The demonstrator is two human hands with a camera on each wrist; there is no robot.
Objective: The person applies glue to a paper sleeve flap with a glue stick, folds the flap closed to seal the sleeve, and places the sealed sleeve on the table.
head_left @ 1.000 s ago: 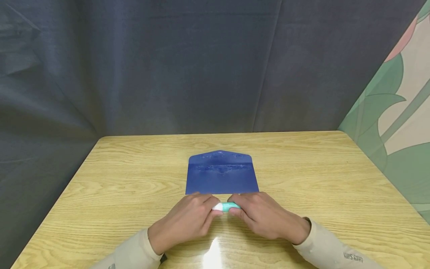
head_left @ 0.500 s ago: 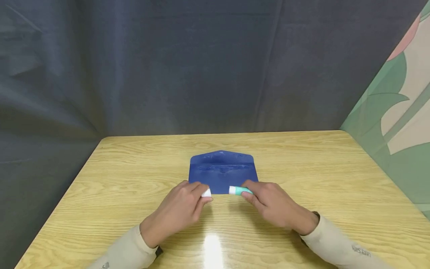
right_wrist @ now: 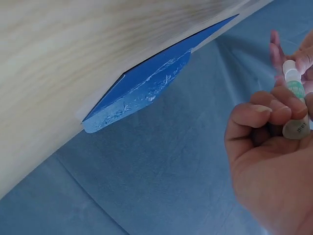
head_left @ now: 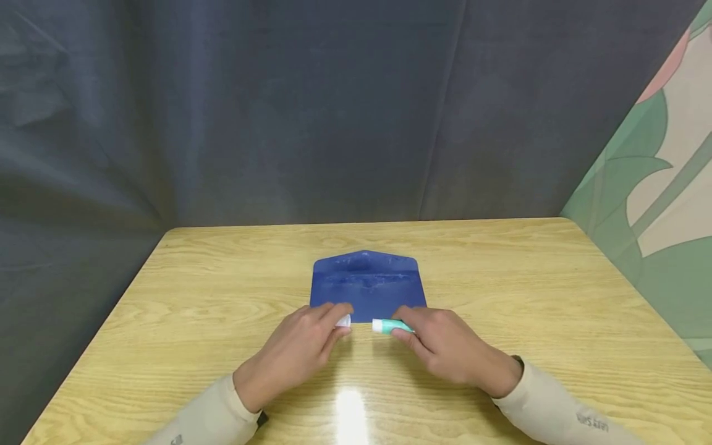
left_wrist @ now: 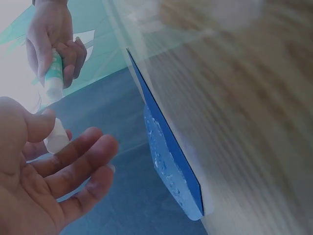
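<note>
My left hand pinches a white cap between thumb and forefinger; in the left wrist view the cap shows with the other fingers spread beside it. My right hand grips a green glue stick whose white end points left toward the cap, with a gap between them. The right wrist view shows the stick's green label above curled fingers. Just beyond both hands lies a blue envelope, flap raised away from me, with whitish smears on the flap and along its fold.
The wooden table extends on both sides of the envelope. A dark curtain hangs behind it and at the left. At the right is a panel with a leaf pattern.
The cap and the glue stick have come apart, one in each hand. Since half a second ago my right hand has shifted slightly left and nearer to me, narrowing the gap.
</note>
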